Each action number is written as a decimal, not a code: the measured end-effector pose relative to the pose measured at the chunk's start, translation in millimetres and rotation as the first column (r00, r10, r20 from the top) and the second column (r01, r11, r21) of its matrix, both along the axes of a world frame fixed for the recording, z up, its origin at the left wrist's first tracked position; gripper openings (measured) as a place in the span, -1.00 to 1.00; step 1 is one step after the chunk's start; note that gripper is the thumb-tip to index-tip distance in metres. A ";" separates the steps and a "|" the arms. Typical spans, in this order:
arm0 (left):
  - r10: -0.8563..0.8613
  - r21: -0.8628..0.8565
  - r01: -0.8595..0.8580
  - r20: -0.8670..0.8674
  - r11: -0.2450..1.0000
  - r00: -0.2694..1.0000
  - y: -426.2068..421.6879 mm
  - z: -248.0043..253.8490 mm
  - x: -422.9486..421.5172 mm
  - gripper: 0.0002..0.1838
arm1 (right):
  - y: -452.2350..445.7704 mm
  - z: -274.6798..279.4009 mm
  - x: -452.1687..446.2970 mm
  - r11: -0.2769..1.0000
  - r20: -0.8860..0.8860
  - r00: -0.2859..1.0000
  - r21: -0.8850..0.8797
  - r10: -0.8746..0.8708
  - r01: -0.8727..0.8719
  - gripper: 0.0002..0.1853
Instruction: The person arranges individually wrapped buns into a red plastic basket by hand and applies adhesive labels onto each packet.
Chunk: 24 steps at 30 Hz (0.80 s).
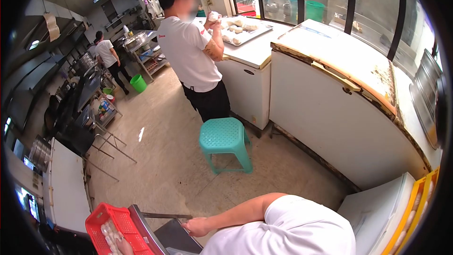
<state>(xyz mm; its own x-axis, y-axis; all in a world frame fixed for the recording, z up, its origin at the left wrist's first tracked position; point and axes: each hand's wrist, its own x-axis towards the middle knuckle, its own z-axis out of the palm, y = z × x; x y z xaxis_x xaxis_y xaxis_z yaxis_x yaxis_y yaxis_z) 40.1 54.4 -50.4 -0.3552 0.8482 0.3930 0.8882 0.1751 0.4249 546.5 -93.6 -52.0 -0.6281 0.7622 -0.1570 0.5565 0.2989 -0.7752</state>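
At the bottom left, my left hand (123, 245) reaches into a red plastic basket (104, 211) and closes against white packs (109, 232) that look wrapped in plastic. The frame's edge cuts off part of this hand. My right arm stretches leftward from a white sleeve. At its end my right hand (197, 226) has its fingers curled at the edge of a dark metal panel (175, 237), near the end of a narrow dark bar (165, 216). What sits inside those fingers is hidden.
A turquoise stool (222, 134) stands on the floor ahead. Beyond it, a co-worker (186, 52) holds a white item beside a tray (255, 35) of white packs. Chest freezers (325, 94) line the right. A yellow crate (410, 212) is at lower right. Another person (107, 54) walks far left.
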 end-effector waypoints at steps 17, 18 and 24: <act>0.034 -0.165 -0.017 0.098 0.986 0.995 -35.7 47.1 51.8 -0.19 | -8.2 -8.6 0.1 0.996 0.038 0.997 -0.062 0.070 -0.067 -0.37; 0.037 -0.153 -0.023 0.092 0.988 0.995 -35.7 45.8 51.6 -0.20 | -8.5 -5.5 2.3 0.995 0.044 0.997 -0.071 0.068 -0.065 -0.38; 0.043 -0.074 -0.039 0.053 0.997 0.998 -35.5 40.8 51.0 -0.14 | -9.8 -7.9 5.0 0.996 0.053 0.997 -0.074 0.050 -0.046 -0.40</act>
<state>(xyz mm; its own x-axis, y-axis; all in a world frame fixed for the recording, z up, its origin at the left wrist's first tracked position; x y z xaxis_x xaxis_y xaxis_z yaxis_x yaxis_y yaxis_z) 91.1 18.9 -9.6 -0.4093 0.8581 0.3100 0.8555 0.2428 0.4574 551.5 -103.4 -59.9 -0.6524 0.7167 -0.2465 0.5853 0.2699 -0.7645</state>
